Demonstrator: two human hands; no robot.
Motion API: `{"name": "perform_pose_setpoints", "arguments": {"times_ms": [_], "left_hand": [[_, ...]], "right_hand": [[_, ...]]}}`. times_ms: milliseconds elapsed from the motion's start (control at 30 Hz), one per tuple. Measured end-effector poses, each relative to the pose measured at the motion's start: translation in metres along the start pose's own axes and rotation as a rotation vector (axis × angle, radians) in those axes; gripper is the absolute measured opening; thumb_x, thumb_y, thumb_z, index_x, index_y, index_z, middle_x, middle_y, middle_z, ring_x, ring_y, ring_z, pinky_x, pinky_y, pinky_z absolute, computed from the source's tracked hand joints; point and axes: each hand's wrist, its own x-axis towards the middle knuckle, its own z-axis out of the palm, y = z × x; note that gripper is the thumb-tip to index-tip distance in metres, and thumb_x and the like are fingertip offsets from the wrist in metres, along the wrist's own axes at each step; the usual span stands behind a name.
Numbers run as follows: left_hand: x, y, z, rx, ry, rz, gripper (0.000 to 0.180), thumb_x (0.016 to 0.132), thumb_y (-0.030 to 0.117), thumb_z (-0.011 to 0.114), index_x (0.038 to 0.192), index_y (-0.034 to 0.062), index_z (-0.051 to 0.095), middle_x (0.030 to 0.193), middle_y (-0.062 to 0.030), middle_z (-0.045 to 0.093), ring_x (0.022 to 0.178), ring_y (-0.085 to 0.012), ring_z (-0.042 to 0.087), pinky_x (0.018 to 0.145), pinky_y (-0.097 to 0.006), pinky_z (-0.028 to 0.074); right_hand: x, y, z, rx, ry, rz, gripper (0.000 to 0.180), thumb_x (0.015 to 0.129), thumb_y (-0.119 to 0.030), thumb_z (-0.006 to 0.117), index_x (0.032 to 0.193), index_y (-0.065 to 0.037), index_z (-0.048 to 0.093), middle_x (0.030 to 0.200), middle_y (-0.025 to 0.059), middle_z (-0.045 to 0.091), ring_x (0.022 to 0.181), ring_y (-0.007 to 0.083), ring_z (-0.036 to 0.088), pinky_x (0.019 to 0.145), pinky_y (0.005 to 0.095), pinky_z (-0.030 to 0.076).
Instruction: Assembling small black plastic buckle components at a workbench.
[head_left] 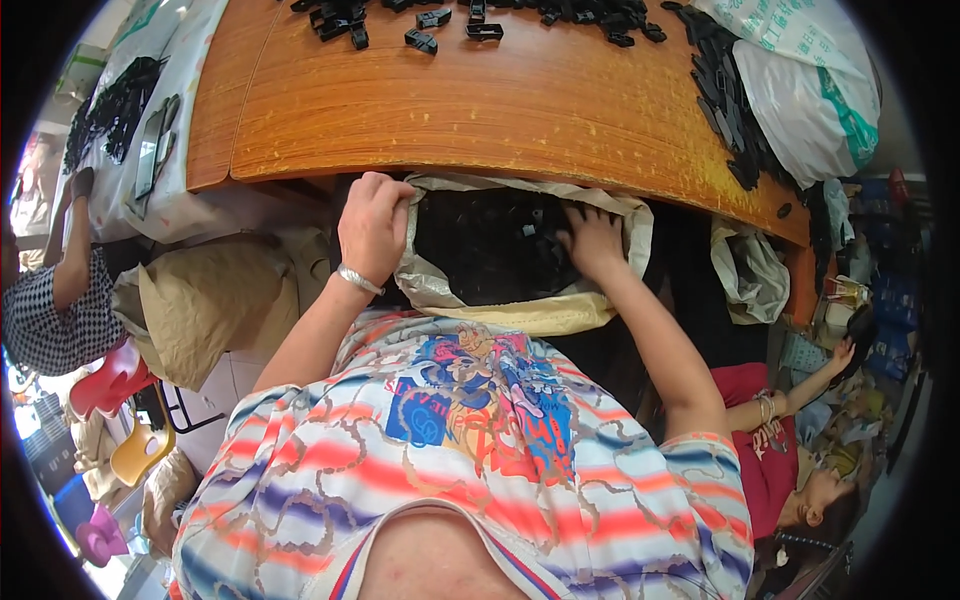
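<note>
A pale woven sack [560,315] lies open between my body and the table edge, filled with small black parts [475,245]. My left hand [370,228] is closed on the sack's left rim, its fingers curled over the edge. Inside the right side of the sack, my right hand [597,243] rests against the black parts with its fingers apart. Some fingertips sink among the dark pieces, so whether they touch a single part is hidden. A small greyish piece [529,230] shows left of those fingers.
On the wooden table [450,110], black plastic pieces [485,32] lie along the far side and longer black strips [722,95] on the right, beside a white plastic bag [805,110]. A brown sack [215,300] stands at left. People sit on both sides.
</note>
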Motion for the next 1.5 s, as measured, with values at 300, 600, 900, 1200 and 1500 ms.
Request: {"name": "perform_pose_setpoints", "arguments": {"times_ms": [300, 600, 900, 1200, 1500], "left_hand": [[-0.015, 0.053, 0.060, -0.101, -1.048, 0.215, 0.057, 0.076, 0.019, 0.076, 0.130, 0.0221, 0.060, 0.129, -0.0078, 0.055, 0.123, -0.0305, 0.049, 0.096, -0.049, 0.048], [-0.052, 0.025, 0.079, 0.118, -1.397, 0.281, 0.046, 0.079, 0.040, 0.070, 0.125, 0.0352, 0.064, 0.137, -0.0042, 0.049, 0.128, -0.0337, 0.041, 0.092, -0.061, 0.047], [-0.016, 0.042, 0.044, -0.020, -1.108, 0.287, 0.054, 0.075, 0.022, 0.076, 0.128, 0.0283, 0.064, 0.132, -0.0061, 0.056, 0.126, -0.0344, 0.047, 0.096, -0.051, 0.049], [0.137, -0.018, 0.004, -0.029, -0.031, 0.184, 0.032, 0.081, 0.000, 0.062, 0.113, 0.0079, 0.064, 0.113, -0.0141, 0.060, 0.106, -0.0344, 0.057, 0.090, -0.041, 0.050], [0.182, -0.058, 0.036, 0.035, -0.041, 0.109, 0.017, 0.083, 0.001, 0.067, 0.099, 0.0080, 0.066, 0.104, -0.0097, 0.060, 0.095, -0.0308, 0.062, 0.078, -0.038, 0.053]], "right_hand": [[-0.060, -0.031, -0.025, -0.035, -0.132, -0.126, 0.078, 0.079, -0.019, 0.072, 0.149, -0.023, 0.038, 0.158, 0.0183, 0.021, 0.139, 0.0515, 0.025, 0.102, 0.0638, 0.038], [-0.061, -0.034, -0.004, -0.055, -0.248, -0.031, 0.080, 0.080, -0.033, 0.075, 0.150, -0.024, 0.037, 0.159, 0.0215, 0.018, 0.135, 0.0542, 0.031, 0.103, 0.0646, 0.036], [-0.040, -0.024, -0.010, 0.064, -0.162, -0.041, 0.079, 0.073, -0.032, 0.082, 0.144, -0.025, 0.047, 0.155, 0.0218, 0.027, 0.128, 0.0533, 0.042, 0.099, 0.0625, 0.041], [-0.023, -0.040, -0.099, 0.542, 0.075, -0.315, 0.026, 0.083, -0.016, 0.073, 0.105, -0.004, 0.069, 0.097, 0.0158, 0.068, 0.084, 0.0325, 0.068, 0.072, 0.0393, 0.053], [0.124, 0.050, -0.148, 0.358, 0.630, -0.107, 0.014, 0.084, -0.003, 0.066, 0.098, -0.001, 0.068, 0.101, 0.0177, 0.063, 0.093, 0.0368, 0.063, 0.080, 0.0421, 0.052]]}}
